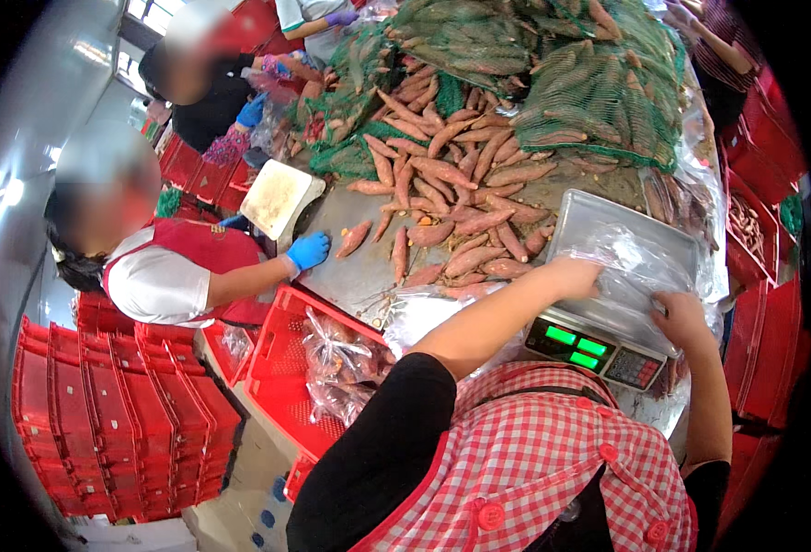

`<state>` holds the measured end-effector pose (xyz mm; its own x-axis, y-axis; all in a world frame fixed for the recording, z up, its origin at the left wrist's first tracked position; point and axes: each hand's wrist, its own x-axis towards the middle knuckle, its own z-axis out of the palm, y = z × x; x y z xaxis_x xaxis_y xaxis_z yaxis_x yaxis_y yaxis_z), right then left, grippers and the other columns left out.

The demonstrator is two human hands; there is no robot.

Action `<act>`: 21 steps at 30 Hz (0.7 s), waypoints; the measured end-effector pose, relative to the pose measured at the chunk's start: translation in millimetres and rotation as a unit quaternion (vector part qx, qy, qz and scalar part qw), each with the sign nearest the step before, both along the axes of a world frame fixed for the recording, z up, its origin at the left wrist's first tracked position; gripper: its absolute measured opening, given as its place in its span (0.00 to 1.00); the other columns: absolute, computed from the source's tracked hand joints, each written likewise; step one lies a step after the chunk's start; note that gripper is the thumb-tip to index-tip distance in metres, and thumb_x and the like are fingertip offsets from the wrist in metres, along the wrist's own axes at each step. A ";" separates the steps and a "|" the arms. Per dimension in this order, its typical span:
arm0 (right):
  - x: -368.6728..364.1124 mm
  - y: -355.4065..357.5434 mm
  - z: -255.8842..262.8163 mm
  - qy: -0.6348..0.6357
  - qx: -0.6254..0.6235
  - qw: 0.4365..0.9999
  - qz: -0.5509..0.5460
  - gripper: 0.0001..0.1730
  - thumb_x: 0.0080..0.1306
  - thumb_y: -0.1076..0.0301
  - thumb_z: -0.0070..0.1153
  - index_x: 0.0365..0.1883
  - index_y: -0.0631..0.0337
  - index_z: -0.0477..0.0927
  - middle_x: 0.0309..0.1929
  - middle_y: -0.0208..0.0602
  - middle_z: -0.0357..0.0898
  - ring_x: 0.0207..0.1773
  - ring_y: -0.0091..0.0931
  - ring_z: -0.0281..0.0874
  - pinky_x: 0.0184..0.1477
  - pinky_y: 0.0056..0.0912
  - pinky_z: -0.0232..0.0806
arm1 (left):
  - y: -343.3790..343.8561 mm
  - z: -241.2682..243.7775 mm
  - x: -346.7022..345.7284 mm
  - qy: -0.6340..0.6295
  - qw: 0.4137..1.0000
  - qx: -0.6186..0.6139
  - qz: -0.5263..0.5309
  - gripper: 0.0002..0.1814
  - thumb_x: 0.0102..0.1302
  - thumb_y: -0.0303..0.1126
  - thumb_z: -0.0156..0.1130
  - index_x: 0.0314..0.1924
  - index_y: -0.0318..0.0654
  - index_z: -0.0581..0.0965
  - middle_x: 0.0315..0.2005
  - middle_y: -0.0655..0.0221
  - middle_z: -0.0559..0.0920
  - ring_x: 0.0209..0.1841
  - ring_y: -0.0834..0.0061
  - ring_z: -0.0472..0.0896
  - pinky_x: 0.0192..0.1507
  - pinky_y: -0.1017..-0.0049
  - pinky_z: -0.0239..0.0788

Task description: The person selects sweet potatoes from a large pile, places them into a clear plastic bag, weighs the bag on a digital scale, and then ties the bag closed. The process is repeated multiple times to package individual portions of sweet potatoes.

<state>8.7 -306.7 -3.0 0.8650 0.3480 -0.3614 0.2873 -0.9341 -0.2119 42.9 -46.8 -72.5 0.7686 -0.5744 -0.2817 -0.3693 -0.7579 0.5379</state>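
Over the metal pan of a digital scale (588, 214) both my bare hands hold a clear plastic bag (626, 269). My left hand (576, 277) grips the bag's near left part, fingers closed. At the bag's right side is my right hand (681, 319), its fingers curled against the film. Whether anything lies inside the bag is hard to tell. The scale's green display is lit. Loose sweet potatoes (440, 172) are heaped on the metal table to the left of the scale and beyond it, with green mesh sacks (598, 103) of sweet potatoes behind.
A red plastic crate (274, 372) with bagged sweet potatoes stands at the table's near left edge. Stacked red crates (123, 421) are farther left. A co-worker's blue-gloved hand (308, 251) rests by another scale (276, 196). Other people stand around the table.
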 end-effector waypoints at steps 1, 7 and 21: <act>2.2 2.0 -2.0 -0.006 0.022 1.000 0.009 0.23 0.53 0.64 0.60 0.49 0.57 0.76 0.45 0.41 0.78 0.48 0.42 0.75 0.48 0.46 0.65 | -1.2 -4.1 3.0 -0.001 1.000 0.002 -0.008 0.32 0.54 0.40 0.64 0.59 0.42 0.70 0.48 0.55 0.80 0.50 0.55 0.79 0.51 0.58 0.70; 15.5 -12.5 -36.3 -0.078 -0.020 0.997 -0.012 0.46 0.40 0.65 0.67 0.62 0.57 0.68 0.60 0.56 0.67 0.60 0.48 0.68 0.61 0.43 0.63 | -6.3 15.6 -21.3 -0.095 0.982 -0.129 -0.104 0.31 0.55 0.30 0.62 0.61 0.37 0.68 0.52 0.52 0.76 0.51 0.51 0.77 0.49 0.61 0.71; -13.7 20.2 35.4 -0.013 0.139 0.984 0.107 0.20 0.58 0.71 0.57 0.49 0.66 0.75 0.46 0.52 0.76 0.48 0.48 0.74 0.51 0.45 0.68 | 230.6 -97.1 -112.1 -0.276 0.902 0.116 0.311 0.34 0.56 0.51 0.63 0.58 0.39 0.71 0.50 0.58 0.77 0.54 0.56 0.71 0.57 0.55 0.58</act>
